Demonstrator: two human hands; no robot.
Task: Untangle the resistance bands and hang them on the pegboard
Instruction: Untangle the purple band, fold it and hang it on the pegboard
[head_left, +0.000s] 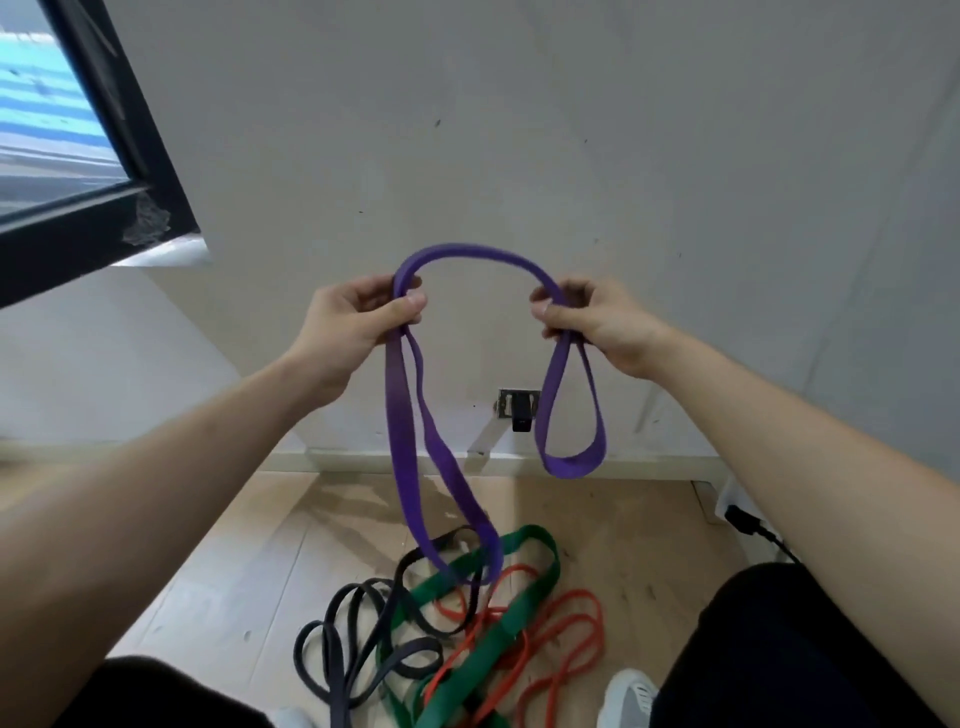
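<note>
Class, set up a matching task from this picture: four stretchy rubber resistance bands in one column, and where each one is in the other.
1. purple rubber loop band
2. green flat rubber band
3. orange-red thin rubber band
4. black rubber band

A. floor, leftmost in the pile
B. held up in both hands
C. floor, rightmost in the pile
D. floor, middle of the pile

Pairs: 1-B, 2-D, 3-C, 4-A

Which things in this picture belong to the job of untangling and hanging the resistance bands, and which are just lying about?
Part of the job:
purple band, held by left hand and right hand
green band, red band, black band, tangled on the floor

Just lying about:
wall socket
window frame
black plug
</note>
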